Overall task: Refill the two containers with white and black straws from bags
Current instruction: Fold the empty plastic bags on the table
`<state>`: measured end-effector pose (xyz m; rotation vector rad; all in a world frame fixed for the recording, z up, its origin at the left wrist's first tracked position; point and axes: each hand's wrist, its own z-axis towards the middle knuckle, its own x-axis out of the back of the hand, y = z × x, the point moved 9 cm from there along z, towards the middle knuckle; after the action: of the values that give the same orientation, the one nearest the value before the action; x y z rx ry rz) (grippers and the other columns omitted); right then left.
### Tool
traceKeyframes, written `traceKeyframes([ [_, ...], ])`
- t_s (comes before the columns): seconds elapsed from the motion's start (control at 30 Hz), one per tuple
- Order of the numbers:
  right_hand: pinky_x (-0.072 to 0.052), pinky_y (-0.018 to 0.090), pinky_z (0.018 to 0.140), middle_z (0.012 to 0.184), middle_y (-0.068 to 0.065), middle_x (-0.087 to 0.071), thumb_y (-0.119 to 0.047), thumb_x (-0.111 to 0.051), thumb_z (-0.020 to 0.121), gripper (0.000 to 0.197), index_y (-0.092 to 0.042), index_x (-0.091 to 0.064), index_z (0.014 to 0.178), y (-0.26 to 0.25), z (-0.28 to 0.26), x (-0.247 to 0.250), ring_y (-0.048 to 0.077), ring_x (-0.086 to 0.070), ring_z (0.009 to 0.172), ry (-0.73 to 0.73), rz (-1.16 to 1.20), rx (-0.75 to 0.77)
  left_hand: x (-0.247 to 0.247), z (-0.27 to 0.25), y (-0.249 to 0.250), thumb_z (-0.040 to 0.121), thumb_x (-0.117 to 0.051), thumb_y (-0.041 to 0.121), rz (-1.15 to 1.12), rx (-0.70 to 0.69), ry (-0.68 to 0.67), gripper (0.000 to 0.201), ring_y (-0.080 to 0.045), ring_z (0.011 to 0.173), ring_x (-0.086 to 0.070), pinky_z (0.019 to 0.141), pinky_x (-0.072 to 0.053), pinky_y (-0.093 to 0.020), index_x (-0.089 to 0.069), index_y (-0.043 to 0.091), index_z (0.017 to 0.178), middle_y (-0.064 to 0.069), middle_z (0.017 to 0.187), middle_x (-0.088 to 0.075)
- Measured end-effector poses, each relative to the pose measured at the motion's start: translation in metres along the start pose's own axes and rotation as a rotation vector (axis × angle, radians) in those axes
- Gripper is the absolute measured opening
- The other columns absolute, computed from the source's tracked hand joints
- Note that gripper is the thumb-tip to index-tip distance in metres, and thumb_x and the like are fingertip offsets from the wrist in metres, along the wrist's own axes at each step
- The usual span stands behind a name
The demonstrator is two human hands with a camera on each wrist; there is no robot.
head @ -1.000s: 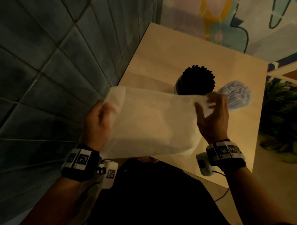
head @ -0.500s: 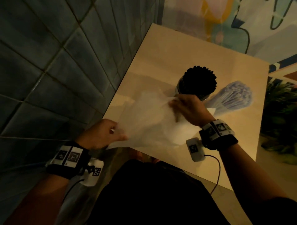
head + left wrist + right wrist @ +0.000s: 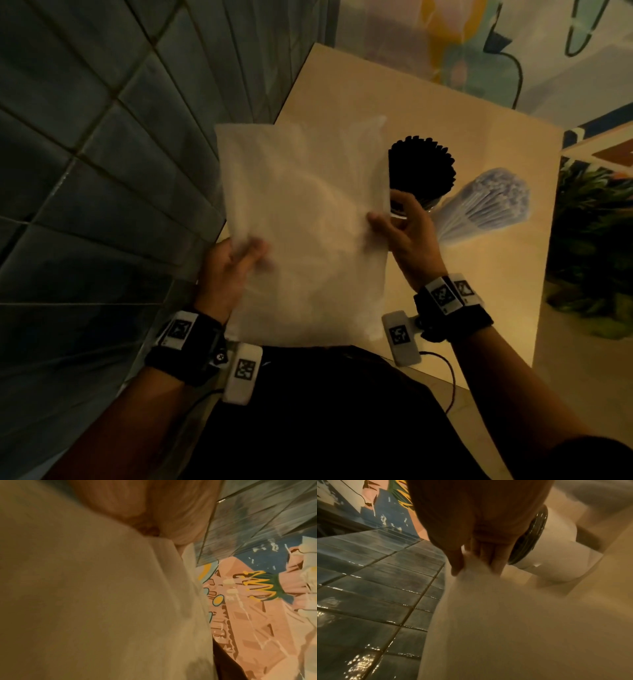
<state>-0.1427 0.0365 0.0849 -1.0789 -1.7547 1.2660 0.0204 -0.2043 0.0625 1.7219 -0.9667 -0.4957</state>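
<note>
I am holding a white bag above the surface — left grip and right grip each pinching an edge — beside the black straws.

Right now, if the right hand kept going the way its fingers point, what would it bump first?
Probably the container of black straws: the right hand, pinching the bag, points toward it. Depth is unclear.

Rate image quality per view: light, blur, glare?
Head view: dim warm light, bag slightly motion-smeared, black straws a detail-less dark mass. Left wrist view: soft, bag fills most of the frame. Right wrist view: blurred on the right, speckled glare on the wall tiles.
</note>
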Motion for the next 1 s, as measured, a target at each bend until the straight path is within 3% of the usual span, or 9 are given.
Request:
traceKeyframes([
  [0.07, -0.062, 0.047, 0.068, 0.112, 0.016, -0.070, -0.007, -0.067, 0.093, 0.046, -0.013, -0.048, 0.135, -0.003, -0.005, 0.003, 0.033, -0.074, 0.080, -0.009, 0.012, 0.039, 0.010, 0.002, 0.005, 0.093, -0.064, 0.016, 0.074, -0.049, 0.081, 0.021, 0.004, 0.048, -0.055, 0.051, -0.046, -0.013, -0.060, 0.017, 0.072, 0.016, 0.051, -0.062],
  [0.2, -0.058, 0.061, 0.068, 0.097, 0.022, -0.071, -0.008, -0.061, 0.098, 0.030, -0.010, -0.055, 0.127, -0.014, -0.015, 0.005, 0.038, -0.071, 0.079, 0.066, -0.025, 0.137, 0.020, 0.001, 0.022, 0.093, -0.064, 0.026, 0.245, -0.185, 0.233, 0.030, 0.000, 0.041, -0.048, 0.043, -0.037, -0.009, -0.051, 0.010, 0.071, 0.007, 0.052, -0.052],
  [0.3, -0.062, 0.050, 0.077, 0.123, 0.017, -0.066, -0.008, -0.066, 0.094, 0.053, -0.025, -0.046, 0.140, -0.021, -0.013, 0.000, 0.027, -0.072, 0.095, 0.027, 0.043, 0.129, 0.026, -0.001, 0.038, 0.092, -0.065, 0.025, 0.162, -0.235, 0.307, 0.025, -0.002, 0.058, -0.057, 0.051, -0.043, -0.008, -0.056, 0.009, 0.109, -0.001, 0.079, -0.061],
  [0.47, -0.040, 0.032, 0.113, 0.152, -0.019, -0.039, -0.026, -0.079, 0.080, 0.084, -0.042, -0.033, 0.148, -0.020, -0.016, -0.019, 0.008, -0.040, 0.142, -0.252, -0.208, 0.172, 0.023, 0.004, 0.041, 0.089, -0.068, 0.017, 0.032, -0.243, 0.055, 0.063, 0.000, 0.082, -0.068, 0.066, -0.052, -0.013, -0.038, 0.038, 0.141, 0.003, 0.103, -0.069],
  [0.6, -0.055, 0.029, 0.088, 0.111, -0.004, -0.066, -0.034, -0.073, 0.086, 0.051, -0.029, -0.057, 0.134, -0.020, -0.019, -0.011, 0.009, -0.063, 0.096, -0.121, -0.596, 0.265, 0.023, 0.009, 0.042, 0.080, -0.075, 0.019, 0.294, -0.293, -0.140, 0.043, 0.008, 0.093, -0.061, 0.079, -0.047, -0.006, -0.062, 0.041, 0.115, 0.028, 0.101, -0.067],
  [0.7, -0.048, 0.032, 0.063, 0.082, -0.001, -0.062, -0.026, -0.074, 0.088, 0.017, -0.013, -0.075, 0.097, -0.029, -0.021, 0.001, 0.013, -0.057, 0.070, -0.003, -0.646, 0.347, 0.033, 0.011, 0.056, 0.085, -0.072, 0.015, 0.520, -0.476, -0.082, 0.023, 0.004, 0.086, -0.059, 0.078, -0.043, -0.004, -0.066, 0.036, 0.093, 0.011, 0.094, -0.062],
  [0.77, -0.047, 0.034, 0.063, 0.086, 0.000, -0.056, -0.028, -0.075, 0.087, 0.016, -0.013, -0.073, 0.087, -0.028, -0.022, 0.004, 0.017, -0.054, 0.074, -0.040, -0.674, 0.352, 0.039, 0.013, 0.065, 0.088, -0.067, 0.033, 0.607, -0.528, -0.038, 0.013, -0.005, 0.090, -0.055, 0.084, -0.042, -0.010, -0.071, 0.020, 0.088, 0.004, 0.098, -0.054],
  [0.87, -0.050, 0.038, 0.091, 0.121, 0.004, -0.054, -0.039, -0.076, 0.083, 0.030, -0.016, -0.066, 0.101, -0.040, -0.030, -0.004, 0.021, -0.053, 0.112, -0.159, -0.824, 0.467, 0.027, 0.008, 0.079, 0.092, -0.058, 0.038, 0.666, -0.652, -0.115, 0.029, -0.018, 0.112, -0.051, 0.098, -0.040, -0.027, -0.067, 0.011, 0.089, 0.012, 0.117, -0.048],
  [1.0, -0.039, 0.033, 0.108, 0.142, 0.000, -0.051, -0.051, -0.073, 0.084, 0.068, -0.023, -0.047, 0.141, -0.045, -0.041, -0.053, 0.015, -0.049, 0.128, -0.434, -0.900, 0.479, -0.013, -0.015, 0.099, 0.097, -0.051, 0.033, 0.565, -0.721, -0.336, 0.027, 0.002, 0.098, -0.058, 0.084, -0.045, -0.017, -0.063, 0.009, 0.093, 0.013, 0.098, -0.062],
])
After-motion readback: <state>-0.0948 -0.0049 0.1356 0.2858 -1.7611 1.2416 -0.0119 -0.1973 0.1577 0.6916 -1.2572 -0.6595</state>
